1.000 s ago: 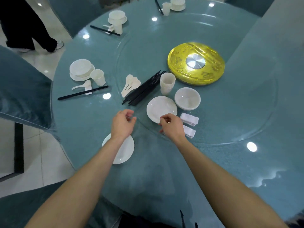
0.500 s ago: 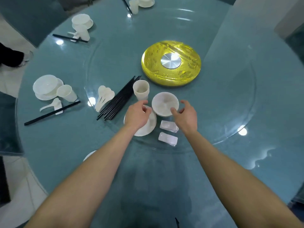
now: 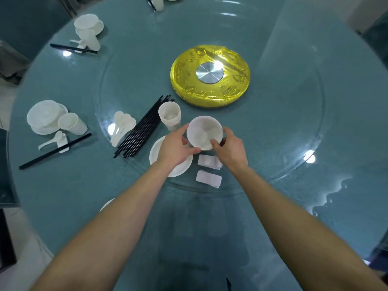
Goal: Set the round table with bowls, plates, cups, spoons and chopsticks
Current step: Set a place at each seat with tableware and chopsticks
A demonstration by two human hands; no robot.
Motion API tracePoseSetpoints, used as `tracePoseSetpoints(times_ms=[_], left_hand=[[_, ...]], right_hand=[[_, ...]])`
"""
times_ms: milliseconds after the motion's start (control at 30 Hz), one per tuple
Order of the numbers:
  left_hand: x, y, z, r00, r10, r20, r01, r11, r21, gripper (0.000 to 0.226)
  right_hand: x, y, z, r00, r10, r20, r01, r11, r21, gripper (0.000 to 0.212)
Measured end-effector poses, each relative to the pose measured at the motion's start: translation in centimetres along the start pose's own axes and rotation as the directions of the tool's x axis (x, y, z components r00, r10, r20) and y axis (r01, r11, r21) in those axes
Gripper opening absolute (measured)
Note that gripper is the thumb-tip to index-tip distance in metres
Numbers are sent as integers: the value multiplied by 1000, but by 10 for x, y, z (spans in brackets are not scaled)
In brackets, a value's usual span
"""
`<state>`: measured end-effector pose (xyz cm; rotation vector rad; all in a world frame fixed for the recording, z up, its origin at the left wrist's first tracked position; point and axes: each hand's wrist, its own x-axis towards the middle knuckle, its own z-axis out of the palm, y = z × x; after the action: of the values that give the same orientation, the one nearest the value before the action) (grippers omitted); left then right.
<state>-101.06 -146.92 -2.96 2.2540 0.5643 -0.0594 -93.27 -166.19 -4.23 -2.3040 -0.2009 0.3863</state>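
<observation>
Both hands hold a white bowl (image 3: 204,131) lifted a little above the glass turntable (image 3: 283,127). My left hand (image 3: 176,148) grips its left side and my right hand (image 3: 230,149) its right side. Under my left hand lies a white plate (image 3: 156,156). A stack of white cups (image 3: 169,115) stands just left of the bowl. Beside it lie a bundle of black chopsticks (image 3: 143,129) and several white spoons (image 3: 121,127). Two white chopstick rests (image 3: 209,169) lie below the bowl. The edge of another plate (image 3: 106,204) shows under my left forearm.
A gold disc with a steel centre (image 3: 210,75) sits mid-table. Finished place settings (image 3: 50,122) with plate, bowl, cup, spoon and chopsticks lie at the left, another setting (image 3: 88,30) at the far left, a third setting (image 3: 159,2) at the top edge.
Both hands moved from the near plate up to the bowl and closed on it. The bowl has risen off the turntable. The view has shifted forward over the table.
</observation>
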Motion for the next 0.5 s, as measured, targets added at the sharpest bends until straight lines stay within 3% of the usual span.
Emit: tracePoseSetpoints(times_ms=[67, 200, 367, 500], left_hand=[[-1, 1, 2, 1000, 4, 2, -4, 999, -32, 88], [-1, 7, 7, 998, -38, -57, 31, 992, -119, 63], [5, 15, 9, 983, -36, -179, 19, 995, -96, 43], [7, 18, 10, 977, 4, -211, -12, 999, -37, 43]], right_hand=[[0, 1, -1, 999, 44, -24, -43, 999, 30, 47], [-1, 0, -3, 994, 74, -80, -68, 996, 65, 38], [3, -8, -5, 991, 111, -78, -106, 992, 62, 20], [7, -14, -6, 990, 129, -62, -127, 991, 31, 17]])
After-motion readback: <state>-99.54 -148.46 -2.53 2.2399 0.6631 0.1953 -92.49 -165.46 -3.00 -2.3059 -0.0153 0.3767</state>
